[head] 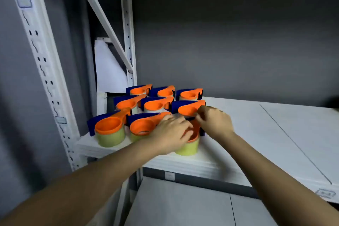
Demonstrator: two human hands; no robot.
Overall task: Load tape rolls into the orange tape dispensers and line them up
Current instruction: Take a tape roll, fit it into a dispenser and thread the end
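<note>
The left hand (170, 130) lay over the nearest orange tape dispenser (194, 132), fingers curled around its rim, gripping it. The right hand (214, 123) reached in beside it, thumb and fingers pinching at the dispenser's far end, though what exactly they pinched was blurred. That dispenser sat on a yellowish tape roll (189, 147) at the front edge of the white shelf (256, 134). It completed the front row with two other loaded dispensers (110, 128), each orange with a dark blue blade guard. Two more rows of three stood behind them (157, 105), close together, in the shelf's left corner near the perforated white upright (44, 64).
</note>
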